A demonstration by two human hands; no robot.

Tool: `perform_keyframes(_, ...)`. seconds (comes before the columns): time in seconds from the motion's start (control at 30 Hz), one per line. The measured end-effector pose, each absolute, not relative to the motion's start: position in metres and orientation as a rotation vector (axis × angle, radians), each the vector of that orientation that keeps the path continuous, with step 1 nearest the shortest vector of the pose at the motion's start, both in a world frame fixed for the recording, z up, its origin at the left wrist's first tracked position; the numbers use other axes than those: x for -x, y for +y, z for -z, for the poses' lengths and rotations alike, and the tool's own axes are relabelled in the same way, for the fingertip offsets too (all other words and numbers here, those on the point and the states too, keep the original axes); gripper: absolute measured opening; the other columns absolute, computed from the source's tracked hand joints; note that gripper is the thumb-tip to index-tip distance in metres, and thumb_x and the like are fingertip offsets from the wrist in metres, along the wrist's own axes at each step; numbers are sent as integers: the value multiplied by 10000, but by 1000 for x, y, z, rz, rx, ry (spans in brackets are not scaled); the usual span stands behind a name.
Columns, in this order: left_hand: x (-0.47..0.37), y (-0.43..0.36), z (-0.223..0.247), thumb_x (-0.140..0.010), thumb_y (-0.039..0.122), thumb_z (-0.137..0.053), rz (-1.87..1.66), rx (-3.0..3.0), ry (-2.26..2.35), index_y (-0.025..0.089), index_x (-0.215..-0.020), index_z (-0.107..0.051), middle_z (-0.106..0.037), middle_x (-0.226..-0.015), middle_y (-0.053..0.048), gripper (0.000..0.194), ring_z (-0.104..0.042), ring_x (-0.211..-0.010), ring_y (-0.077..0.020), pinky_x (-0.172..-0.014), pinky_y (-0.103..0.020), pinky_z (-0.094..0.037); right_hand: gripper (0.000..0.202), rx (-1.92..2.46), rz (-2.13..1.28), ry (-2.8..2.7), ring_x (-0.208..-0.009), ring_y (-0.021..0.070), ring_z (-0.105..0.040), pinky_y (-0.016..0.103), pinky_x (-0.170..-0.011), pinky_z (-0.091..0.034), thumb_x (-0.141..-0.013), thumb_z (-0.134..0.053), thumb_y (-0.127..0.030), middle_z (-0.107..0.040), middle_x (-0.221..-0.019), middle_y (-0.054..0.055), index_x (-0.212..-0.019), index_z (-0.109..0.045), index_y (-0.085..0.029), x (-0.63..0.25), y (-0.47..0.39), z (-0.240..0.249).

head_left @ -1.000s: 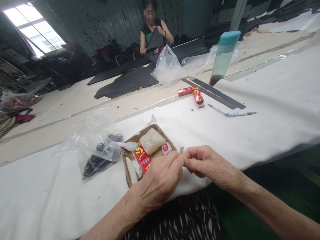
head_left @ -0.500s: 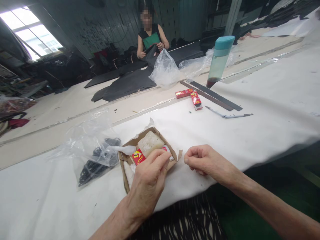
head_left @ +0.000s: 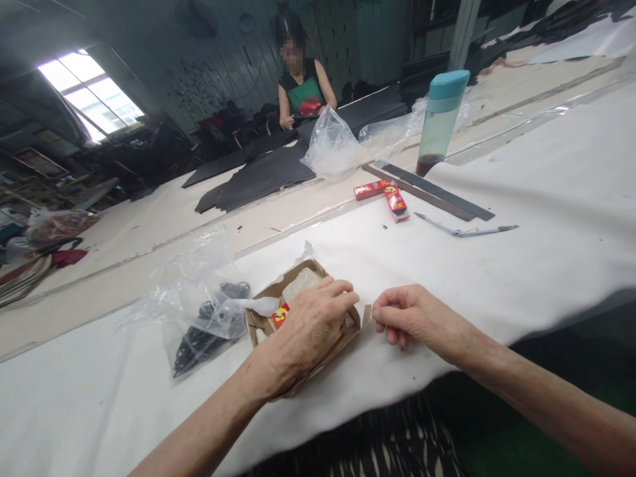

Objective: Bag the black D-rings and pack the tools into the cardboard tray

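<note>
A small open cardboard box [head_left: 334, 358] lies on the white-covered table. It holds a pale waxy block [head_left: 299, 283], a red and yellow packet [head_left: 280, 315] and some white pieces. Across the box reaches my left hand [head_left: 320, 315], palm down; its bent fingers are slightly apart over the right side, nothing visible in them, the thumb hidden. Just right of a raised cardboard flap [head_left: 366, 314], my right hand [head_left: 410, 315] is closed in a pinch. Anything between its fingertips is too small to make out.
Left of the box is a clear plastic bag [head_left: 193, 278] with black cords [head_left: 199, 341]. Beyond lie red packets [head_left: 396, 202], dark strips [head_left: 440, 192], a slim metal tool [head_left: 464, 231], a teal-capped bottle [head_left: 441, 122] and black sheets [head_left: 263, 175]. A person [head_left: 304, 89] works across the table.
My left hand has moved from a pinch at the box's front to reaching across it, fingers loosened. My right hand stays pinched beside the flap. The camera view has shifted slightly.
</note>
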State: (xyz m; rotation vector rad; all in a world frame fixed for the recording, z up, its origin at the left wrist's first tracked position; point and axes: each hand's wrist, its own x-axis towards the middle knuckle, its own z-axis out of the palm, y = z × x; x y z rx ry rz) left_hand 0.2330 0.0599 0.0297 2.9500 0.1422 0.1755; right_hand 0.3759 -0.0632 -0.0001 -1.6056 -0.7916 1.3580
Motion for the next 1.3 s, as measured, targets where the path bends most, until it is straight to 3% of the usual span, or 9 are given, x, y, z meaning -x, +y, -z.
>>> perform_keyframes(0.17,-236,66,-23,-813,31,-436,14,-2899,113,160,-815,-634,-625,-797,-22,237,-547,-752,-149,-676,-269,-427,131,1543,-1335,-720,-484,76,-518,177,-481,-392,-717,-494,-181,-615,-559,-6,-688,-616,-142,-372,-60,5)
perform_keyframes(0.47,-226,70,-14,-875,60,-371,-158,-2775,84,146,-837,-603,-611,-813,-41,250,-538,-756,-141,-689,-261,-438,97,1457,-1372,-564,-668,114,-655,198,-644,-516,-737,-522,-133,-694,-709,42,-653,-570,-137,-365,-52,-1)
perform_keyframes(0.77,-225,70,-15,-890,67,-354,-284,-2761,-44,168,-1057,-559,-586,-808,-29,284,-525,-719,-125,-645,-237,-442,107,1418,-1398,-525,-671,105,-669,179,-650,-532,-765,-518,-107,-698,-697,50,-681,-579,-129,-362,-48,6)
perform_keyframes(1.0,-219,71,-14,-843,32,-382,-203,-2820,58,193,-1003,-593,-530,-835,-19,310,-491,-670,-101,-586,-205,-422,90,1407,-1442,-527,-664,97,-665,163,-642,-524,-764,-546,-123,-699,-697,44,-678,-567,-137,-362,-45,6)
perform_keyframes(1.17,-216,75,-8,-850,30,-405,-287,-2781,9,190,-1039,-573,-547,-1055,-66,300,-555,-736,-92,-631,-205,-456,86,1355,-1508,-482,-668,101,-667,168,-653,-530,-749,-539,-133,-700,-695,47,-668,-564,-141,-363,-42,9)
perform_keyframes(1.3,-219,75,-9,-882,59,-385,-325,-2794,-46,147,-959,-589,-607,-941,-77,235,-583,-801,-131,-667,-228,-476,98,1366,-1529,-478,-626,98,-657,164,-616,-526,-714,-522,-111,-692,-662,44,-626,-551,-142,-365,-40,10)
